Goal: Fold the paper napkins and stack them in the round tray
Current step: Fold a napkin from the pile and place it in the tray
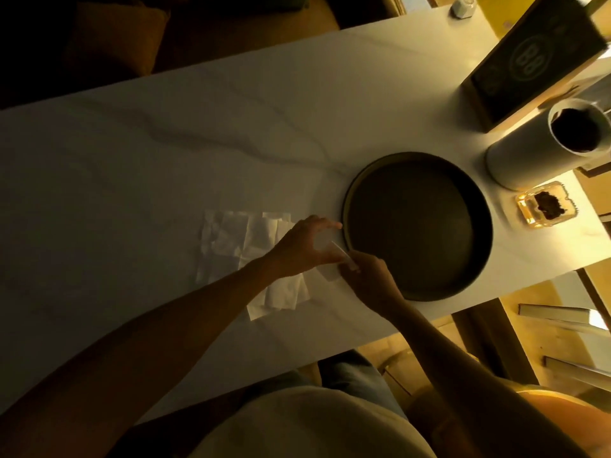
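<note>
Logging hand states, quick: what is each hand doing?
Left hand: fingers spread, pressing the napkin.
Right hand: pinching that napkin's raised edge.

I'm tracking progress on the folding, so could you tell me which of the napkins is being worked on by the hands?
The napkin nearest the round tray, lying between the left hand and the right hand; its edge is lifted, while the other napkins lie flat, untouched.

dim room, pale marble table [165, 133] (veined)
</note>
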